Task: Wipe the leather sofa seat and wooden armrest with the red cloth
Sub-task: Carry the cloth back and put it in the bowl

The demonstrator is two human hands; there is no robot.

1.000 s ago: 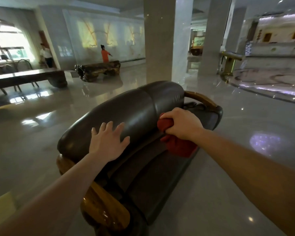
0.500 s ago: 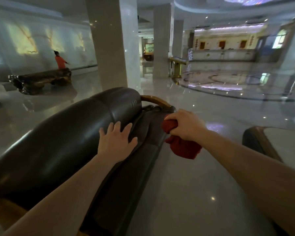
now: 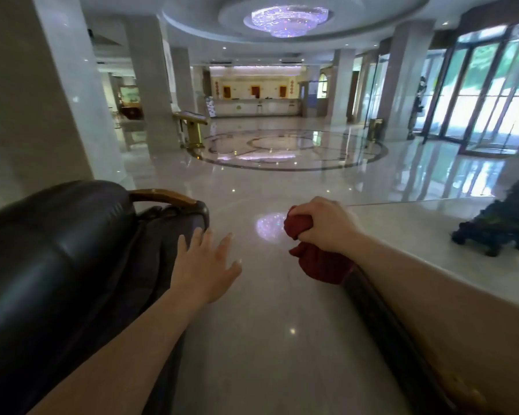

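The dark leather sofa (image 3: 57, 265) fills the lower left, with its curved wooden armrest (image 3: 165, 195) at the far end. My left hand (image 3: 204, 265) is open with fingers spread, over the sofa's seat edge and the floor beside it. The red cloth (image 3: 318, 262) is bunched in my right hand (image 3: 324, 226), which is shut on it and held above the floor, clear of the sofa, near the corner of a marble-topped table (image 3: 417, 229).
A dark carved figurine (image 3: 501, 223) stands on the marble table at right. Glossy marble floor (image 3: 267, 324) runs between sofa and table. Large pillars (image 3: 42, 100) stand at left, a gold lectern (image 3: 192, 127) behind, glass doors at far right.
The view has swung right, away from the sofa back. My right hand with the cloth has come off the sofa into the air. My left hand has left the backrest.
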